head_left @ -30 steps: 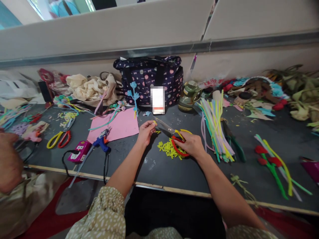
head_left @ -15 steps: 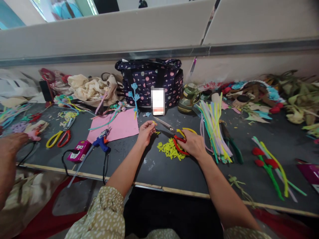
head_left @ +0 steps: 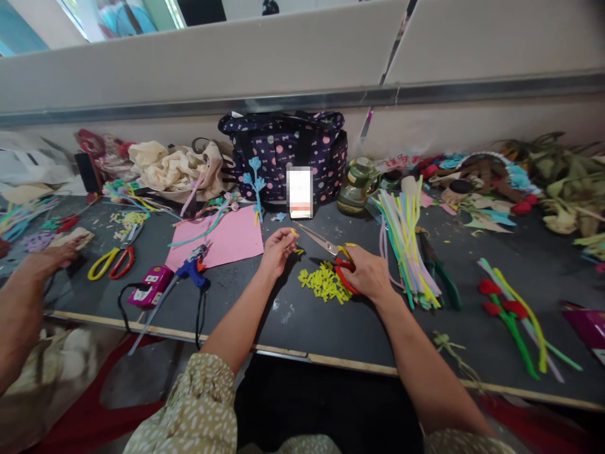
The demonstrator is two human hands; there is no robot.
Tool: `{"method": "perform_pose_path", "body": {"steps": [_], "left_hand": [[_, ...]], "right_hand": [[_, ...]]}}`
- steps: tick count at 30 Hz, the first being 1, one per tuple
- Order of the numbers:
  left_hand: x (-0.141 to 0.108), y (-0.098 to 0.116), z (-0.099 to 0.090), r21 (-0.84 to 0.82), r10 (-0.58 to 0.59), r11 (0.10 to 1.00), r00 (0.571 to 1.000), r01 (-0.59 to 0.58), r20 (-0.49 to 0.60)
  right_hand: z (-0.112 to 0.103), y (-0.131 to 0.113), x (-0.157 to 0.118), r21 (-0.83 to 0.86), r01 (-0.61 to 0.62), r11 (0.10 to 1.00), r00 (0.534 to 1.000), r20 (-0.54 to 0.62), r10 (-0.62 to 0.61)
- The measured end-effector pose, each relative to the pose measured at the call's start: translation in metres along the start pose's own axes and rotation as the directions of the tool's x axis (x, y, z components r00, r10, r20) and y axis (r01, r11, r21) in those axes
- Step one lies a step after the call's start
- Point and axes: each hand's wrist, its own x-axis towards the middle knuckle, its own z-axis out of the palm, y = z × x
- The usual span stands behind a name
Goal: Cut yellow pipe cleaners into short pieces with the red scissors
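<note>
My left hand (head_left: 280, 250) is closed in a pinch on a short yellow pipe cleaner (head_left: 294, 232), whose end shows at the fingertips. My right hand (head_left: 366, 272) is wrapped around the red and yellow handles of a pair of scissors (head_left: 326, 244). The scissor blades point left, their tips close to the pinched piece. Below the blades lies a pile of short yellow-green pipe cleaner pieces (head_left: 324, 282), partly behind the scissor handles.
A phone (head_left: 299, 192) leans on a dark patterned bag (head_left: 278, 151). A bundle of pipe cleaners (head_left: 406, 246) lies to the right, beside a green-handled tool (head_left: 447, 284). Leftward are a glue gun (head_left: 191, 268), a pink sheet (head_left: 231, 243), more scissors (head_left: 113, 260) and another person's hand (head_left: 47, 260).
The scissor handles have closed together in my right hand, and the blades have drawn together. My left hand stays nearly in place. The other person's hand at the left has moved rightward.
</note>
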Motion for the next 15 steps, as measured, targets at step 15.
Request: {"method": "perform_pose_path", "body": {"steps": [15], "left_hand": [[-0.002, -0.001, 0.001, -0.027, 0.021, 0.999, 0.999, -0.019, 0.046]], "right_hand": [[0.005, 0.001, 0.0, -0.041, -0.01, 0.999, 1.0, 0.0, 0.01]]}}
